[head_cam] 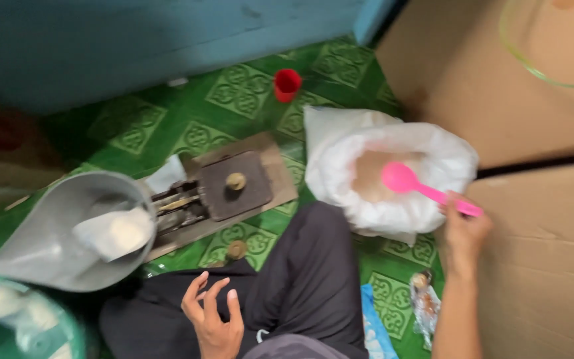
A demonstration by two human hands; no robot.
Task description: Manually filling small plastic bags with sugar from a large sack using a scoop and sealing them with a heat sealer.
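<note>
The left hand [214,319] hovers palm-up over the person's lap, holding nothing, its fingers [202,300] loosely spread and curled. Dark trousers [300,279] cover the bent knee between the two hands, which suggests the person sits on the floor to reach everything low around them.

The right hand [463,233] is raised to the right of the knee, its fingers pinching the handle end of a pink plastic spoon [410,185]. The spoon's bowl hangs over the mouth of an open white sack [393,173], just above the pale brownish powder or grain [373,174] inside; the blur makes it hard to say which, or whether the bowl touches it. The sack's top is rolled down, likely so the spoon can get in easily.

By the right forearm lies a small crinkled plastic packet [425,307]. To the left stands a grey scoop-shaped pan [54,239] holding a white bag [115,233], beside a balance scale on a wooden base [234,186] with a small brass weight [236,180] on its dark plate.

Everything rests on a green patterned floor [234,90]. Further back stands a red cup [287,84] near a blue wall [134,40]; brown cardboard [539,252] fills the right side.
</note>
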